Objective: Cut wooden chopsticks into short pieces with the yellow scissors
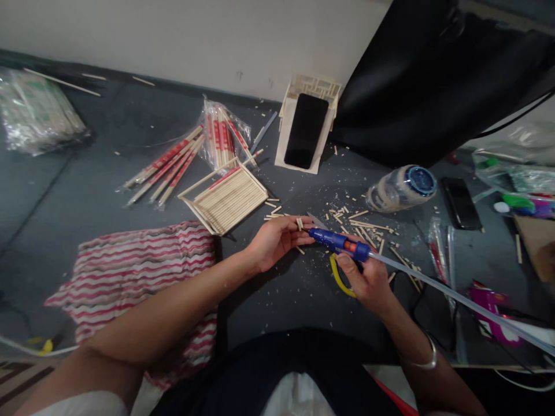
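My right hand (366, 280) is wrapped round a blue glue gun (339, 242) with an orange band; a long clear glue stick (455, 297) sticks out of its back toward the right. The gun's nozzle points left and meets small cut wooden stick pieces (299, 223) pinched in the fingertips of my left hand (277, 240). Both hands hover just above the dark grey table (87, 196). Yellow-handled pliers (340, 280) lie under my right hand.
A flat panel of glued sticks (225, 199) lies left of my left hand, beside wrapped chopsticks (169, 167). A phone (306, 132) leans in a stick-built stand. A striped cloth (134, 271), a plastic bottle (401, 188), a second phone (460, 202) and scattered stick offcuts (364, 222) surround the hands.
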Available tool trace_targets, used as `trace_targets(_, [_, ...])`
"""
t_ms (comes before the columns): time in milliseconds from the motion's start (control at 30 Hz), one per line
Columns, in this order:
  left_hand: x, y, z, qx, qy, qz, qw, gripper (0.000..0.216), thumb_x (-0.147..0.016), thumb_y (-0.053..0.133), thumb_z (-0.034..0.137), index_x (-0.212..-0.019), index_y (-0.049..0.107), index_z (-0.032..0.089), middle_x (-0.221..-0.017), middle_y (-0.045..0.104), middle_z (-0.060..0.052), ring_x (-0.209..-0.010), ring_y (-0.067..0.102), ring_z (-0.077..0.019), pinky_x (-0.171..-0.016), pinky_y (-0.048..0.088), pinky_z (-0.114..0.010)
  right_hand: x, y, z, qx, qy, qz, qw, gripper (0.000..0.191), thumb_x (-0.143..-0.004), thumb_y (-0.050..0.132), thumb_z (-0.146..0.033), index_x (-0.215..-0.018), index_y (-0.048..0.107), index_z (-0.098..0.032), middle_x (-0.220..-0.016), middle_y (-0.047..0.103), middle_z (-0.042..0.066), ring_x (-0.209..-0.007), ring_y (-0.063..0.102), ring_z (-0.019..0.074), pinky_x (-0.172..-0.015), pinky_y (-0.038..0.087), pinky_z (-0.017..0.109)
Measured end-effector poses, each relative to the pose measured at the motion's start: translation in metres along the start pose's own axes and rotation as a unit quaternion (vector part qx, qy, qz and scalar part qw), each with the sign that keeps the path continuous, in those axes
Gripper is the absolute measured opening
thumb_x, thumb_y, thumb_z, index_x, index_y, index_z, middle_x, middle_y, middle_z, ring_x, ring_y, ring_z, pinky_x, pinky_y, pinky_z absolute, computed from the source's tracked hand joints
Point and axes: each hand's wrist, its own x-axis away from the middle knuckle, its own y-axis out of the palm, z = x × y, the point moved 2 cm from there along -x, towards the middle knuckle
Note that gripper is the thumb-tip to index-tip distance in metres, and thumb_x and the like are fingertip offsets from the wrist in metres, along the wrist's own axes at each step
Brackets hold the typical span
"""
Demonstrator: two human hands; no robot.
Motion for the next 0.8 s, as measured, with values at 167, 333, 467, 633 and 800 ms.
trace_targets(167, [-0.0012, -0.0022, -0.0003, -0.004, 0.004, -0.011, 1.0, 0.032, -0.074, 0.049, 0.004, -0.087, 0.078, 0.007, -0.085, 0.077, -0.013, -0.075, 0.069, -0.0176, -0.086, 0.058, -0.033, 0.0002, 0.0001, 0.0008, -0.005, 0.012, -0.007, 1.0, 0.048, -0.1, 0.043, -0.057, -0.121, 0.066, -0.021, -0.094, 0.075, 0.009, -0.085, 0.073, 0.0247, -0.076, 0.06, 0.036])
trace_targets(333, [-0.0018, -0.0024, -0.0007, -0.008, 0.0, -0.008, 1.0, 0.033, -0.075, 0.048, 0.004, -0.088, 0.078, 0.007, -0.087, 0.078, -0.013, -0.077, 0.07, -0.0184, -0.086, 0.058, -0.032, 0.0004, -0.0001, 0.0003, 0.007, -0.003, 0.004, 1.0, 0.044, -0.1, 0.044, -0.055, -0.119, 0.066, -0.022, -0.098, 0.074, 0.01, -0.086, 0.072, 0.0247, -0.075, 0.06, 0.036])
trace_targets(467, [-0.001, -0.0015, -0.0003, -0.009, -0.001, 0.006, 1.0, 0.033, -0.076, 0.048, 0.005, -0.088, 0.078, 0.006, -0.088, 0.078, -0.015, -0.077, 0.071, -0.0195, -0.086, 0.058, -0.033, 0.0013, 0.0006, 0.0013, 0.011, -0.014, 0.009, 1.0, 0.04, -0.1, 0.046, -0.051, -0.118, 0.066, -0.022, -0.102, 0.073, 0.01, -0.085, 0.072, 0.0241, -0.074, 0.059, 0.036])
trace_targets(633, [0.0001, -0.0005, 0.0004, -0.007, 0.001, 0.009, 1.0, 0.032, -0.076, 0.049, 0.005, -0.089, 0.078, 0.005, -0.089, 0.078, -0.016, -0.077, 0.071, -0.02, -0.086, 0.058, -0.033, 0.0022, 0.001, 0.0033, 0.019, -0.013, 0.014, 1.0, 0.042, -0.1, 0.046, -0.053, -0.12, 0.066, -0.021, -0.105, 0.073, 0.011, -0.088, 0.071, 0.0255, -0.076, 0.059, 0.037])
trace_targets(800, [-0.0003, -0.0011, 0.0003, -0.003, 0.0, 0.01, 1.0, 0.031, -0.076, 0.048, 0.005, -0.088, 0.077, 0.005, -0.088, 0.078, -0.016, -0.076, 0.071, -0.0197, -0.084, 0.058, -0.032, 0.0014, 0.0007, 0.0029, 0.022, -0.011, 0.01, 1.0, 0.045, -0.1, 0.044, -0.055, -0.12, 0.066, -0.021, -0.106, 0.073, 0.011, -0.088, 0.071, 0.025, -0.077, 0.058, 0.036])
